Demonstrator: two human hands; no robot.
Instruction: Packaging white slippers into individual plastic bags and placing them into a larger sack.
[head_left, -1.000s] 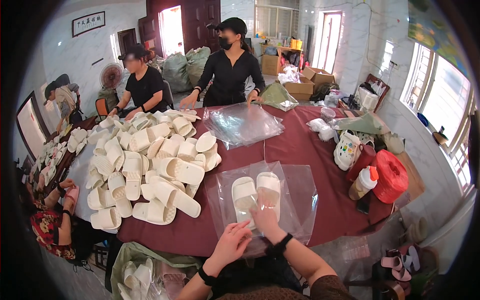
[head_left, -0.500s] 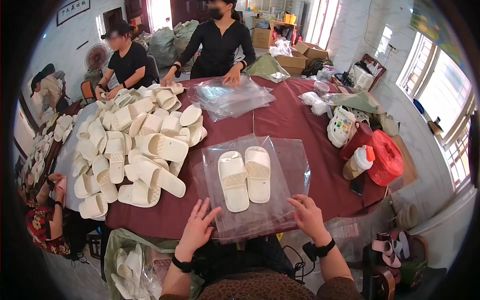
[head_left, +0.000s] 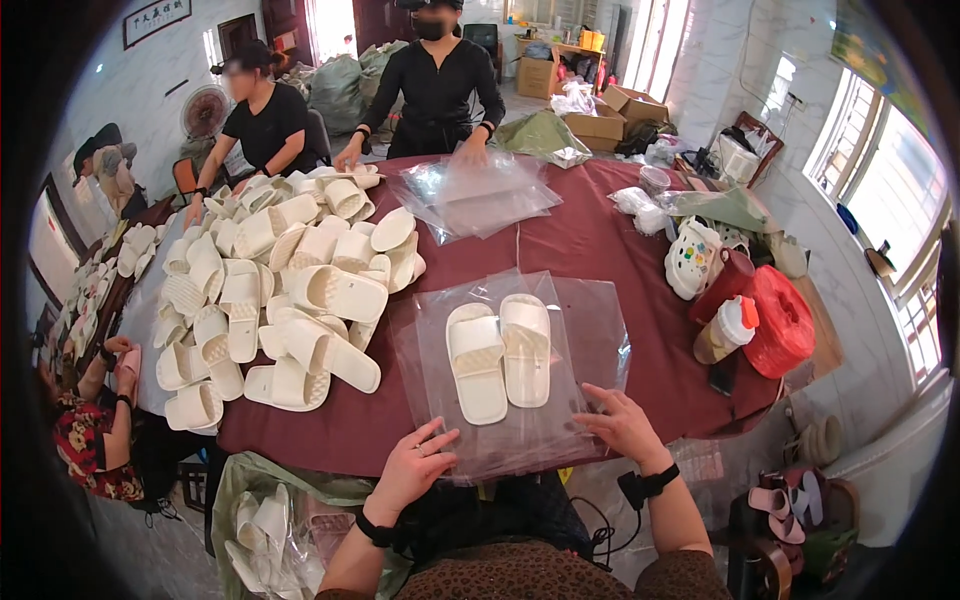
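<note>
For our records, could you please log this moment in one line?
Left hand: at clear plastic bags; right hand: likewise; cream textured slipper pair: side by side

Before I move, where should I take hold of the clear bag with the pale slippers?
Try both ends of the clear bag's near edge, from the wearer's side: it lies flat, and the pale slippers sit back from that edge, probably leaving loose film to pinch.
</note>
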